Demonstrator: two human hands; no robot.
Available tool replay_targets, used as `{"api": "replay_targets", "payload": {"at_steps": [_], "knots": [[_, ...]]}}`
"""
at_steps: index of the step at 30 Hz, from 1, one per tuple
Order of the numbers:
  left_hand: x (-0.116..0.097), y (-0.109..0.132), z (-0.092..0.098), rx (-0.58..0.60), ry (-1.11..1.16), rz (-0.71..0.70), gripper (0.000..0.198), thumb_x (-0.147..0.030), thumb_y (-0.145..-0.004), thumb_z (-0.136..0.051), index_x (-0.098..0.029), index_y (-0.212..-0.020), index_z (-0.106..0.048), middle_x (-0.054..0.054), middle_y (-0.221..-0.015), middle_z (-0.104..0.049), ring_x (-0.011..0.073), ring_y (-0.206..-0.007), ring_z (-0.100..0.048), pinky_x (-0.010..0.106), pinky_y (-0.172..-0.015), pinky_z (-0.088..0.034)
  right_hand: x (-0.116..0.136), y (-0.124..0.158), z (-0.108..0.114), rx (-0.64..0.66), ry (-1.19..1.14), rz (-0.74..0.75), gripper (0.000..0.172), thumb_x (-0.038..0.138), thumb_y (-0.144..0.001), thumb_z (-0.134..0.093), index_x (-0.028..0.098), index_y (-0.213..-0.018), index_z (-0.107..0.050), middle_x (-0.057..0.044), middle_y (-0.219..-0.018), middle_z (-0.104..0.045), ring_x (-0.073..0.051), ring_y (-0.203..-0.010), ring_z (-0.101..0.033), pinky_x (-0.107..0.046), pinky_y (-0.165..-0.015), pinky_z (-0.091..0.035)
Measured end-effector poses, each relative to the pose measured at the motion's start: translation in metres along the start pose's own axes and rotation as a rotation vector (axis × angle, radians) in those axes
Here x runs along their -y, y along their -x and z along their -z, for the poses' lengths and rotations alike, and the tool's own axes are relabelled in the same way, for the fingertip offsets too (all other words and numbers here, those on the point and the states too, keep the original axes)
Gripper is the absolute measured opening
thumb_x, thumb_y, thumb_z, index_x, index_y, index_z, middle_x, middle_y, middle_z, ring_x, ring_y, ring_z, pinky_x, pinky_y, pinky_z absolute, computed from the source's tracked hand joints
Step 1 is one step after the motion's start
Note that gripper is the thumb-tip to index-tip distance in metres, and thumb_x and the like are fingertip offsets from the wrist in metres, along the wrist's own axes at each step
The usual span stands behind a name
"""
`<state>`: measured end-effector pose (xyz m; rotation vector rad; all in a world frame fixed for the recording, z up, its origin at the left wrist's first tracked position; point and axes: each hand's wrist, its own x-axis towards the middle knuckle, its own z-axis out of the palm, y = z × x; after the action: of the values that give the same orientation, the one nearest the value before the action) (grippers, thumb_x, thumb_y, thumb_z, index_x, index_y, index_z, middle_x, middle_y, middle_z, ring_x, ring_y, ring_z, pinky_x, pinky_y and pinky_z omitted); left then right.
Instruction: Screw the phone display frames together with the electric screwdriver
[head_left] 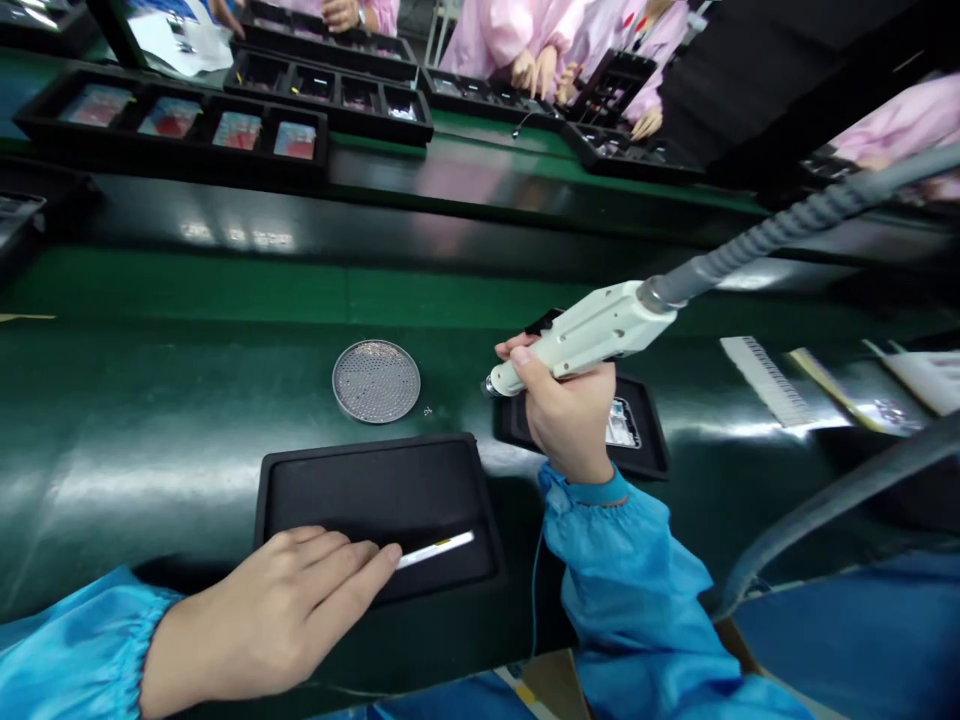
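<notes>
On the green conveyor belt [150, 400], a round perforated metal disc [376, 381] just left of the tool tip, a ribbed grey hose [772, 225] running up and right, and printed sheets [765, 378] farther right. Right hand [566, 415] closed firmly around a white hose-fed hand tool [581, 330], above a black tray [652, 430] holding a small silver-and-white part [622, 425]. Left hand [277, 610] lying flat, fingers slightly spread, fingertips touching a white strip [435, 549] in a larger black tray [375, 470]. Across the belt, co-workers in pink smocks [517, 35] behind black compartment trays [172, 125]
</notes>
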<state>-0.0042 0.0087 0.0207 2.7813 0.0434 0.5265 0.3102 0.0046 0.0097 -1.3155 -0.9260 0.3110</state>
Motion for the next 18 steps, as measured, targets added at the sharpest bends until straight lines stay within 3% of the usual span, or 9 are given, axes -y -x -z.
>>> {"api": "replay_targets", "payload": {"at_steps": [2,4,6,7,8,11,18], "knots": [[0.001,0.006,-0.005,-0.089,0.036,0.023,0.031,-0.005,-0.097,-0.042,-0.004,-0.123,-0.059,0.013,-0.103,-0.075,0.0219,-0.089,-0.073,0.033,-0.075,-0.063,0.012,0.018,0.008,-0.035,0.071,0.134,0.046,0.030,-0.073,-0.080,0.027,-0.111,-0.054,-0.001,-0.099,-0.063,-0.018,-0.090,-0.067,-0.041,-0.084,-0.059],[0.003,0.009,-0.009,-0.163,0.072,0.025,0.025,-0.006,-0.097,-0.044,-0.005,-0.114,-0.062,0.011,-0.099,-0.075,0.0207,-0.087,-0.073,0.031,-0.074,-0.062,0.030,0.045,0.017,-0.072,0.198,0.413,0.049,0.027,-0.076,-0.077,0.028,-0.120,-0.055,-0.006,-0.110,-0.058,-0.022,-0.102,-0.063,-0.044,-0.090,-0.056],[0.005,0.010,-0.012,-0.196,0.120,0.012,0.023,-0.006,-0.098,-0.043,-0.006,-0.108,-0.063,0.011,-0.094,-0.076,0.0200,-0.082,-0.074,0.030,-0.071,-0.062,0.051,0.077,0.027,0.018,0.218,0.537,0.041,0.038,-0.077,-0.074,0.028,-0.115,-0.061,-0.006,-0.099,-0.059,-0.024,-0.095,-0.061,-0.046,-0.085,-0.057],[0.006,0.010,-0.013,-0.199,0.144,0.003,0.023,-0.007,-0.099,-0.042,-0.006,-0.107,-0.063,0.011,-0.092,-0.076,0.0199,-0.081,-0.074,0.030,-0.070,-0.062,0.060,0.092,0.030,0.173,0.259,0.536,0.036,0.034,-0.075,-0.076,0.025,-0.108,-0.064,-0.007,-0.091,-0.062,-0.025,-0.088,-0.063,-0.049,-0.078,-0.058],[0.007,0.009,-0.014,-0.198,0.162,-0.007,0.024,-0.008,-0.099,-0.041,-0.006,-0.107,-0.063,0.011,-0.091,-0.075,0.0198,-0.079,-0.073,0.030,-0.068,-0.062,0.068,0.105,0.032,0.431,0.358,0.530,0.033,0.022,-0.075,-0.074,0.021,-0.107,-0.063,-0.010,-0.094,-0.064,-0.027,-0.090,-0.064,-0.052,-0.078,-0.058],[0.010,0.008,-0.016,-0.190,0.178,-0.017,0.024,-0.009,-0.099,-0.040,-0.006,-0.107,-0.063,0.011,-0.087,-0.075,0.0201,-0.076,-0.073,0.031,-0.066,-0.062,0.077,0.129,0.030,0.702,0.472,0.569,0.031,-0.001,-0.073,-0.068,0.015,-0.099,-0.062,-0.012,-0.092,-0.066,-0.025,-0.090,-0.064,-0.047,-0.073,-0.059],[0.010,0.012,-0.020,-0.164,0.174,-0.041,0.024,-0.007,-0.097,-0.041,-0.008,-0.110,-0.061,0.008,-0.085,-0.073,0.0181,-0.072,-0.069,0.030,-0.064,-0.059,0.071,0.132,0.026,0.721,0.370,0.538,0.031,-0.007,-0.077,-0.061,0.015,-0.098,-0.063,-0.010,-0.087,-0.068,-0.020,-0.084,-0.066,-0.040,-0.066,-0.060]]}}
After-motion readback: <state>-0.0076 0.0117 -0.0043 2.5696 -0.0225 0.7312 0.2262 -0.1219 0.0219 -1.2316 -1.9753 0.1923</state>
